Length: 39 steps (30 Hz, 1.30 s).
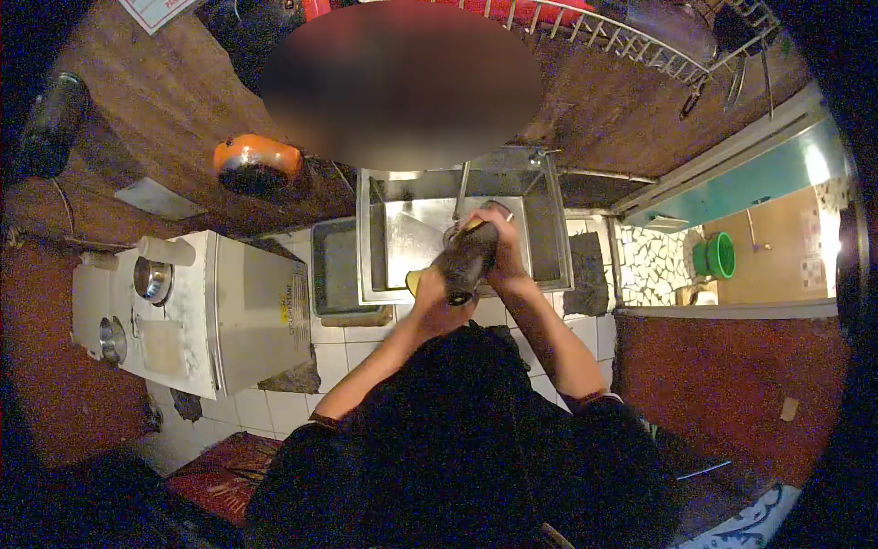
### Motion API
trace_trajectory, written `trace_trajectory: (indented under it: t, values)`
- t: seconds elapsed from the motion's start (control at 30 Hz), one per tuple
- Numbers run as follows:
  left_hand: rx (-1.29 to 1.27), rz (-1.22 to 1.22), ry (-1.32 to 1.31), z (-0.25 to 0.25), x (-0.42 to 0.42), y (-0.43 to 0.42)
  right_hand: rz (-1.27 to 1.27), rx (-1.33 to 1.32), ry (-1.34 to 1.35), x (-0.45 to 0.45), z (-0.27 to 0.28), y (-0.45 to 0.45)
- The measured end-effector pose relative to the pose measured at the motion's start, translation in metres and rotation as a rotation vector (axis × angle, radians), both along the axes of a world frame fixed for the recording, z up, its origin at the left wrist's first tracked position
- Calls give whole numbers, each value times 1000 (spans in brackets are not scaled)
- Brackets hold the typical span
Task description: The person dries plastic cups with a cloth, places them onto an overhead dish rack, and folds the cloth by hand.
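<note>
A dark, bottle-like cylinder [471,259] is tilted over the near side of a steel sink [370,297]. My left hand [437,300] is closed around its near end, with a yellow piece [413,281] sticking out beside the fingers; whether that is a sponge I cannot make out. Higher up, my right hand [503,249] wraps the cylinder's right side and far end, its fingers partly hidden. A thin tap pipe [464,188] reaches down into the basin just beyond the cylinder.
A grey tub [334,274] stands left of the sink. Further left, a white cabinet [247,306] carries steel bowls [153,280] and a pale jar. An orange-and-black pot [258,165] hangs on the wall. Above runs a wire rack [631,44]. A green bucket [719,256] lies beyond the doorway.
</note>
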State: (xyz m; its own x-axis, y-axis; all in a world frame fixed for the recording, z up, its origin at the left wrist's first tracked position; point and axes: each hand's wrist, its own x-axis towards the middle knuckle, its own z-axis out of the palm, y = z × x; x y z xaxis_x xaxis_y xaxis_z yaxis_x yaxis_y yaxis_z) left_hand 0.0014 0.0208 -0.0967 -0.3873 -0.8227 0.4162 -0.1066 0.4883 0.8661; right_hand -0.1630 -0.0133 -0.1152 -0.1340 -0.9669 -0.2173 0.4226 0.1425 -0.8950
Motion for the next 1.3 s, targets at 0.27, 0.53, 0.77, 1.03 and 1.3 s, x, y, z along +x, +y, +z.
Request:
trace_trajectory:
  t: [0.27, 0.53, 0.77, 1.03, 1.3]
  values:
    - [213, -55, -186, 30, 33, 22, -137, 108, -523, -1, 63, 4]
    - [659, 512, 449, 22, 84, 53, 123, 227, -391, 7, 40, -6]
    - [820, 408, 244, 22, 59, 40, 438, -385, 650, 87, 46, 14]
    - [789, 641, 590, 53, 5, 140, 929, -345, 413, 70, 41, 33]
    - [664, 1170, 938, -51, -38, 200, 1523, -304, 691, 43, 54, 93]
